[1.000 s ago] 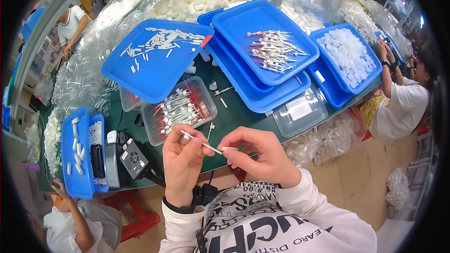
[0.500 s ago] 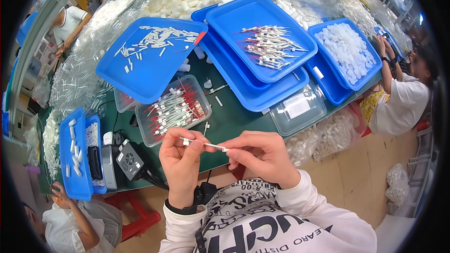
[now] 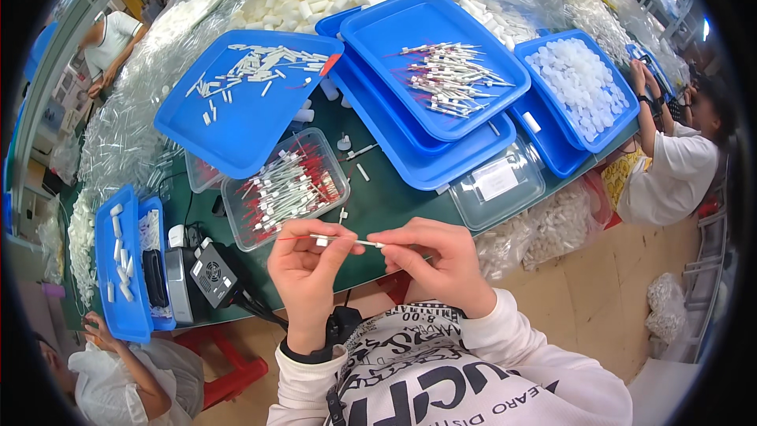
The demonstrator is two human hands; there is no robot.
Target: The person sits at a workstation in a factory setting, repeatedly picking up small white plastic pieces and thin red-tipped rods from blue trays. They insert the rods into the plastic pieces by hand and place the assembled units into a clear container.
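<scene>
In front of my chest, a thin white rod with a small white tab and a fine red strand at its left end lies nearly level between my hands. My left hand is closed, thumb and fingers pinching the rod near the tab. The right end sits between thumb and forefinger of my right hand. Just beyond my left hand stands a clear plastic box full of similar white rods with red strands. A few loose white pieces lie on the green table beside it.
Blue trays surround the box: one with short white tubes, one with a pile of rods, one with translucent white pieces. A clear lid lies at the table edge. A black device stands left. Co-workers sit on both sides.
The whole view has shifted slightly. My right fingers have straightened a little along the rod, and the rod lies more level. Both hands still hold it.
</scene>
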